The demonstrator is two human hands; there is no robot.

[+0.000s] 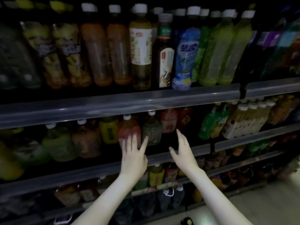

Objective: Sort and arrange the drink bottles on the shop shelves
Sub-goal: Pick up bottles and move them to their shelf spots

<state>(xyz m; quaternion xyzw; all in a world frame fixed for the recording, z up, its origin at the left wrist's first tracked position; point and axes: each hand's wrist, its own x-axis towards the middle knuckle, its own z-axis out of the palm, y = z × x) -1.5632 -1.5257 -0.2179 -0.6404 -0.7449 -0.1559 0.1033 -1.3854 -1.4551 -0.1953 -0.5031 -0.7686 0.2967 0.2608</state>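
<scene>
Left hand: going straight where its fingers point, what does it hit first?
Likely the white-capped, red-labelled bottle: the left hand's fingers overlap it in view, but depth is unclear, so contact can't be judged.

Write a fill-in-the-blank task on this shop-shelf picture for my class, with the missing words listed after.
The left hand and the right hand are both ____, holding nothing.
The blue-labelled bottle stands on the ____ shelf in view.
The red-labelled bottle behind the left hand's fingers has a ____ cap.
Missing words: open; top; white.
</scene>
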